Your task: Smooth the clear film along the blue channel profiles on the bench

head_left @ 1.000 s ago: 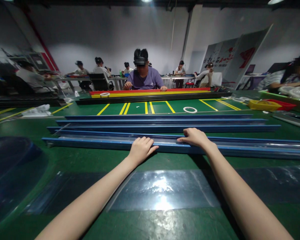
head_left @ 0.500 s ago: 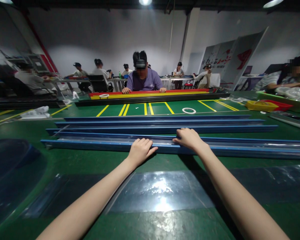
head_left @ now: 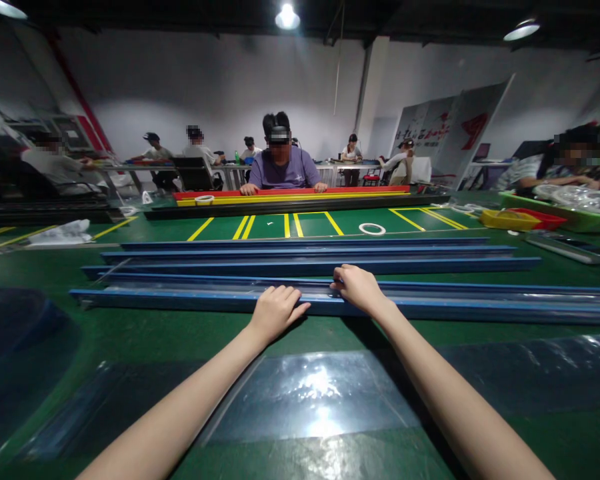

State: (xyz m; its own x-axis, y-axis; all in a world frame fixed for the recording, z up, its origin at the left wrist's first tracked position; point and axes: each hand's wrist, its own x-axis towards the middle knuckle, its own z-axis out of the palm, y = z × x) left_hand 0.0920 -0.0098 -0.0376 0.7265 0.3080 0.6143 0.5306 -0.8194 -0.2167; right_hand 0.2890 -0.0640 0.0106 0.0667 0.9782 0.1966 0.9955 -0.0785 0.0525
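A long blue channel strip (head_left: 180,301) with raised edges and a shiny clear film in its trough lies across the table before me. My left hand (head_left: 276,310) rests over its near edge, fingers bent across the edge and thumb pointing right. Farther right, my right hand (head_left: 357,288) is curled at the far edge, thumb and fingertips close together around it; the exact contact is partly hidden. Behind it lie several more blue strips (head_left: 280,270). Nearer to me, a clear plastic sheet (head_left: 300,393) is spread flat under my forearms, reflecting the lamp.
A co-worker (head_left: 285,167) sits opposite, hands on red and yellow strips (head_left: 290,197) beside a black strip (head_left: 260,209). A white tape ring (head_left: 371,229) lies on the green table. To the right stand a yellow tray (head_left: 510,219) and a green bin (head_left: 580,217). Rolled clear sheet (head_left: 15,333) sits at left.
The view has tilted up slightly and shifted right. My right hand has slid a little left along the strip, toward my left hand, which stays on the near edge.
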